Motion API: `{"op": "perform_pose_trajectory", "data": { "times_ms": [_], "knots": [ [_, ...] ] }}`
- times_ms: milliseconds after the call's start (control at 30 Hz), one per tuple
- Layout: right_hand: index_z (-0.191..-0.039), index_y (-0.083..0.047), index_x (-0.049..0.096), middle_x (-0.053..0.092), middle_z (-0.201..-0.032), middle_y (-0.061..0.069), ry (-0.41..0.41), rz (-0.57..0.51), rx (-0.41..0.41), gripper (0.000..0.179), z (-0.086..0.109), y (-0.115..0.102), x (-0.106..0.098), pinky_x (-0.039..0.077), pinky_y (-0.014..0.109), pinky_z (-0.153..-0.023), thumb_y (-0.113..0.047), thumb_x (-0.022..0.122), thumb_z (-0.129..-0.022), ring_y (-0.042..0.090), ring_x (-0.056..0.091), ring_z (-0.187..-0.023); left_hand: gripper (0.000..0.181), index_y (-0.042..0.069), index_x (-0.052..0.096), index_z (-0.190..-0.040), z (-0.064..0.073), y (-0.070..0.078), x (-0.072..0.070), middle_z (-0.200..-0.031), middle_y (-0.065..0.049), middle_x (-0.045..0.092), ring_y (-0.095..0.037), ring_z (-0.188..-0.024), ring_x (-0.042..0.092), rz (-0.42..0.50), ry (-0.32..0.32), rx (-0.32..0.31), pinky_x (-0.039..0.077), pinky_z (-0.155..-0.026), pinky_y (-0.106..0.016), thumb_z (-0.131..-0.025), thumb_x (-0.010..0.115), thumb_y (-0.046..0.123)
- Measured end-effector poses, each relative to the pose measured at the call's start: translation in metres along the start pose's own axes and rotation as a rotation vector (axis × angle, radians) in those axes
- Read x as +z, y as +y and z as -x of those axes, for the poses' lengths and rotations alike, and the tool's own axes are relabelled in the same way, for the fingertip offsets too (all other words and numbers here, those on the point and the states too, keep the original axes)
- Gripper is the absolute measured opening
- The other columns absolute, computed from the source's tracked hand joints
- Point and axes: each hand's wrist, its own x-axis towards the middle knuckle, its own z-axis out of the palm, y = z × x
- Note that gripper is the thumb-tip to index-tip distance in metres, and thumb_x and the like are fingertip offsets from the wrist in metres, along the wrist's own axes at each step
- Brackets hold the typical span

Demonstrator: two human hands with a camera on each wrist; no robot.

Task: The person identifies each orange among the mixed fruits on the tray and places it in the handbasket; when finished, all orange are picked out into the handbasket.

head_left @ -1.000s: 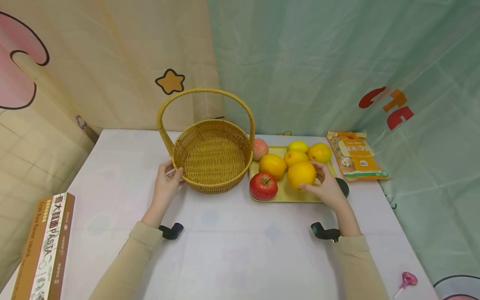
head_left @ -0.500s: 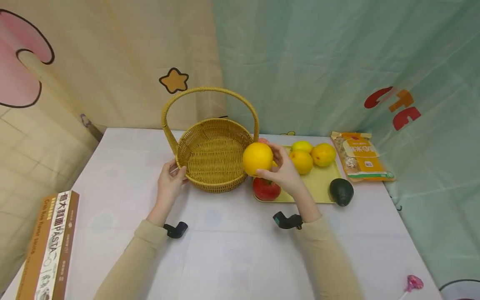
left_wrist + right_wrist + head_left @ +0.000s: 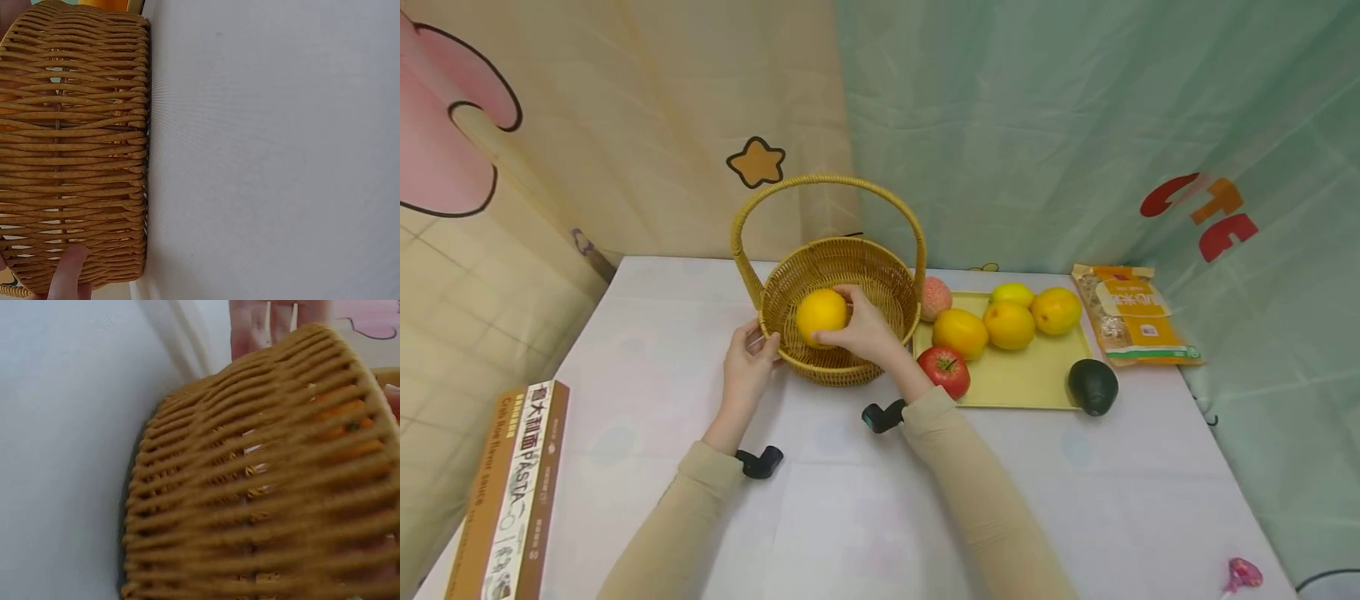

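Note:
An orange (image 3: 820, 314) is held in my right hand (image 3: 871, 332), inside the round wicker basket (image 3: 838, 377) and below its tall handle. My left hand (image 3: 748, 368) grips the basket's left front rim, thumb at the top edge. In the left wrist view a finger (image 3: 67, 272) lies against the woven wall (image 3: 75, 156). The basket's side (image 3: 250, 487) fills much of the right wrist view, blurred, and orange skin shows through the weave. Whether the orange touches the basket floor I cannot tell.
Right of the basket, a yellow tray (image 3: 1022, 383) bears a red apple (image 3: 945, 371) and several yellow fruits (image 3: 1009, 325). A pink fruit (image 3: 935, 298), an avocado (image 3: 1093, 387) and a grain bag (image 3: 1135, 317) are nearby. A pasta box (image 3: 512, 492) lies left, a lollipop (image 3: 1244, 573) front right.
My right hand has lifted the orange from the tray and carried it left, over the rim and into the basket. The left hand has stayed on the rim.

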Motion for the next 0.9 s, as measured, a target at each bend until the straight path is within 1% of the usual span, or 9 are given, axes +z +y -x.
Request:
{"op": "perform_pose_trajectory", "data": {
  "times_ms": [133,267,333,467,567,633,733,900],
  "knots": [
    [-0.147,-0.011,0.036,0.047,-0.147,0.012,-0.008,0.051,0.029,0.086,-0.013,-0.006,0.015,0.050,0.044,-0.106,-0.029,0.083,-0.078,0.030,0.054,-0.124,0.055,0.000,0.029,-0.149,0.001,-0.001,0.002,-0.150,-0.021,0.043,-0.032,-0.129,0.052,0.011,-0.001,0.008,0.055,-0.098,-0.043,-0.102,0.053,0.017],
    [-0.147,-0.009,0.036,0.050,-0.144,0.014,-0.001,0.091,0.047,0.086,-0.021,-0.009,0.028,0.050,0.044,-0.104,-0.028,0.083,-0.078,0.030,0.055,-0.123,0.054,-0.002,0.029,-0.147,0.002,-0.002,0.003,-0.148,-0.023,0.043,-0.032,-0.129,0.052,0.018,-0.006,0.011,0.055,-0.098,-0.045,-0.102,0.052,0.016],
    [-0.147,-0.007,0.036,0.049,-0.144,0.015,-0.002,0.097,0.062,0.085,-0.023,-0.008,0.033,0.049,0.044,-0.105,-0.026,0.083,-0.078,0.030,0.054,-0.124,0.053,-0.002,0.029,-0.147,0.002,-0.003,0.004,-0.148,-0.023,0.043,-0.032,-0.129,0.052,0.018,-0.008,0.010,0.056,-0.097,-0.042,-0.102,0.052,0.017],
    [-0.148,-0.005,0.037,0.047,-0.147,0.014,-0.022,0.126,0.076,0.084,-0.025,-0.009,0.040,0.047,0.044,-0.109,-0.027,0.082,-0.080,0.030,0.051,-0.128,0.054,-0.001,0.029,-0.147,0.002,-0.005,0.004,-0.148,-0.022,0.043,-0.031,-0.129,0.051,0.029,-0.001,0.011,0.060,-0.087,-0.027,-0.102,0.052,0.019],
    [-0.149,-0.006,0.037,0.045,-0.150,0.014,-0.048,0.171,0.053,0.084,-0.025,-0.010,0.042,0.044,0.043,-0.112,-0.030,0.082,-0.082,0.030,0.048,-0.133,0.054,-0.001,0.030,-0.147,0.003,-0.005,0.003,-0.148,-0.022,0.043,-0.030,-0.128,0.052,0.034,0.011,0.019,0.059,-0.078,-0.016,-0.102,0.053,0.019],
    [-0.151,-0.009,0.036,0.042,-0.153,0.013,-0.068,0.202,0.037,0.085,-0.024,-0.011,0.042,0.042,0.043,-0.114,-0.032,0.081,-0.083,0.029,0.045,-0.136,0.054,-0.001,0.030,-0.146,0.004,-0.005,0.002,-0.147,-0.022,0.044,-0.030,-0.128,0.052,0.033,0.019,0.025,0.057,-0.075,-0.013,-0.102,0.053,0.019],
    [-0.154,-0.012,0.033,0.039,-0.155,0.011,-0.092,0.228,0.030,0.086,-0.022,-0.012,0.039,0.041,0.043,-0.115,-0.032,0.079,-0.084,0.029,0.043,-0.138,0.054,-0.001,0.029,-0.147,0.002,-0.004,0.001,-0.148,-0.023,0.043,-0.031,-0.128,0.052,0.029,0.013,0.030,0.057,-0.075,-0.012,-0.102,0.053,0.018],
    [-0.153,-0.011,0.035,0.040,-0.155,0.011,-0.108,0.198,0.033,0.081,-0.016,-0.013,0.030,0.043,0.044,-0.114,-0.029,0.077,-0.086,0.029,0.044,-0.137,0.053,0.000,0.029,-0.147,0.000,-0.003,0.001,-0.148,-0.023,0.043,-0.031,-0.128,0.052,0.026,0.004,0.022,0.059,-0.076,-0.015,-0.102,0.053,0.018]
  ]
}}
